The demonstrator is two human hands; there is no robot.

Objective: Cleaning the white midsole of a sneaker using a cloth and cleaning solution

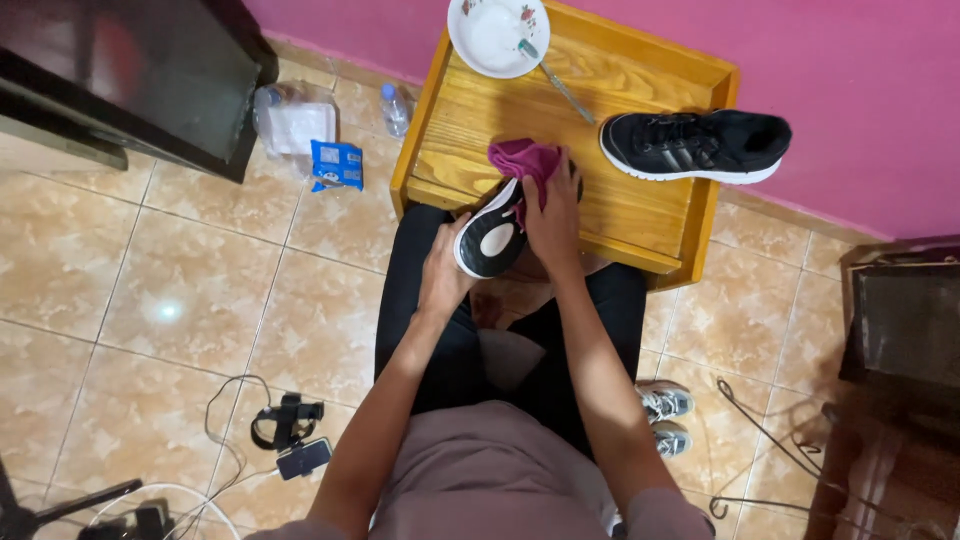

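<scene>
Both hands [445, 275] [553, 222] grip shoe [490, 242], cloth [528, 160].

We are holding black sneaker [492, 240] at frame centre, white sole facing up; left hand [443, 275] gripping its heel end, right hand [553, 222] pressing magenta cloth [524, 158] against its upper. Second black sneaker [697, 145] lying on wooden tray table [640, 215], upper right. White plate [490, 35] sitting at top centre, brush [556, 80] leaning off it. Plastic bottle [395, 108] lying on tiled floor [150, 300], upper left.
</scene>
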